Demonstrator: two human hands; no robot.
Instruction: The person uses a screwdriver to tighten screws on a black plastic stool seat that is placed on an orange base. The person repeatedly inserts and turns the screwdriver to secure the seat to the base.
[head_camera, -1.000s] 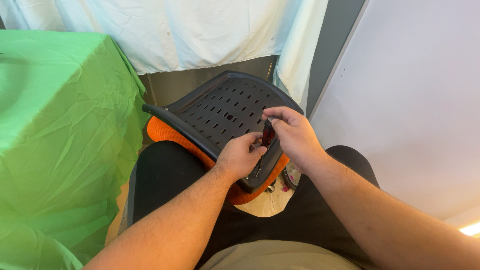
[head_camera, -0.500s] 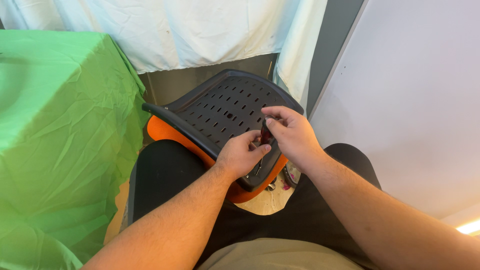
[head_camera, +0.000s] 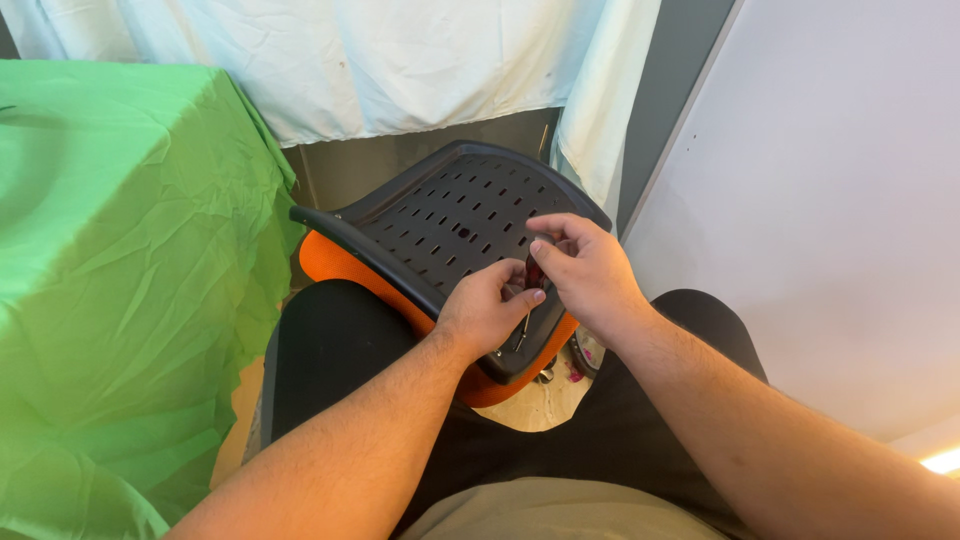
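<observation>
The person is wearing black trousers (head_camera: 330, 350) and what is looking like a khaki top (head_camera: 560, 512); both forearms are showing bare, sleeveless.

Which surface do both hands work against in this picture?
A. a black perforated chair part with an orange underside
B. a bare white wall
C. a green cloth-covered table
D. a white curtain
A: the left hand and right hand meet on the black perforated chair part, whose orange underside shows beneath.

The person's lap (head_camera: 330, 350) carries a black perforated chair seat (head_camera: 450, 220) with orange padding (head_camera: 335, 262).
</observation>
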